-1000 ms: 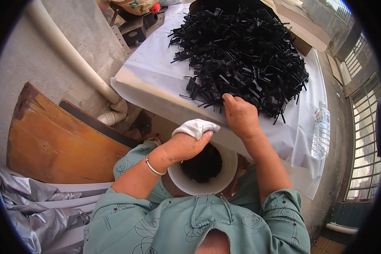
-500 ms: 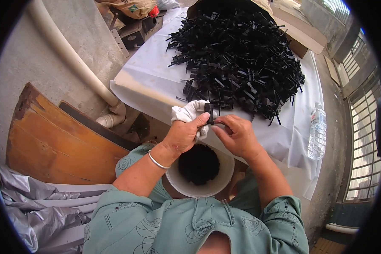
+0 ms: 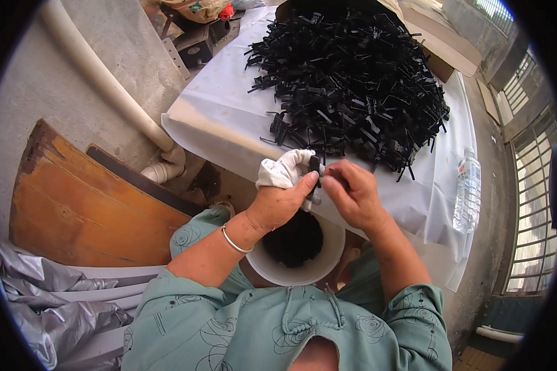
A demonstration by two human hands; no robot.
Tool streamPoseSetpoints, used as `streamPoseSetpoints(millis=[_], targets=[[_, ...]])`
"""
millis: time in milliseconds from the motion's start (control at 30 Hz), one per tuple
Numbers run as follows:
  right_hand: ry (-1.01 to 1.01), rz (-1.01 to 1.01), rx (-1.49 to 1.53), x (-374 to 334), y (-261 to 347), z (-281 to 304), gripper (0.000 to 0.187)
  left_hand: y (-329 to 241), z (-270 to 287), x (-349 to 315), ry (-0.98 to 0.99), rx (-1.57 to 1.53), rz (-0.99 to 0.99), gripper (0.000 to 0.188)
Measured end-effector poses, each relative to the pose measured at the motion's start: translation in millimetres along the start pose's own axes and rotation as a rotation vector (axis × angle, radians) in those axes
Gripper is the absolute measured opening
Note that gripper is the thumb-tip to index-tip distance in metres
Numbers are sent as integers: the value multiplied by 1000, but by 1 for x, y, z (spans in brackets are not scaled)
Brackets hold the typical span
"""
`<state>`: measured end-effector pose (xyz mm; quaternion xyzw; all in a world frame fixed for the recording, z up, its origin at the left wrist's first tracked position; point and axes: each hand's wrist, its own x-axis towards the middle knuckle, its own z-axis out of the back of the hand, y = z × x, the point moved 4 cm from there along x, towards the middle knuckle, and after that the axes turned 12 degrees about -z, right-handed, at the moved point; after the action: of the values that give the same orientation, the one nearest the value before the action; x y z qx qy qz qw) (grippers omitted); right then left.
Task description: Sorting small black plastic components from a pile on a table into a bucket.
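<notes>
My left hand [image 3: 284, 188], its fingers wrapped in white cloth and its thumb bare, is closed on a small black plastic part [image 3: 315, 168]. Close against the part's right side, my right hand [image 3: 354, 190] has thumb and fingers pinched together. What the right fingertips hold, if anything, is too small to make out. Both hands are above the near edge of the table, by a large heap of black plastic parts [image 3: 353, 93] with thin strips sticking out. Below them a white bucket [image 3: 328, 263] stands between my knees, with a dark mass of black pieces [image 3: 291, 241] inside.
A white sheet [image 3: 216, 93] covers the table. Toward the right edge lies a clear plastic bottle [image 3: 467, 195]. Behind the heap is an open cardboard box [image 3: 442, 46]. To the left are a curved wooden board [image 3: 86, 204], a wall pipe [image 3: 105, 80] and silver sheeting [image 3: 56, 303].
Both hands have shifted slightly to the right, still together around the black part. The part now stands more hidden behind the left thumb and cloth.
</notes>
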<state>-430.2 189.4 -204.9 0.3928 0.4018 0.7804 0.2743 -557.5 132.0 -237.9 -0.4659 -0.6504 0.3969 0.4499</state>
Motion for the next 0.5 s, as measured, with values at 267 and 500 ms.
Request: streamPoseSetpoints(millis=[267, 500], targets=[[-165, -91, -119, -2, -3, -2, 18, -6, -6, -5, 7, 0, -69, 27], [110, -185, -33, -5, -18, -9, 25, -11, -5, -5, -13, 313, -98, 26]])
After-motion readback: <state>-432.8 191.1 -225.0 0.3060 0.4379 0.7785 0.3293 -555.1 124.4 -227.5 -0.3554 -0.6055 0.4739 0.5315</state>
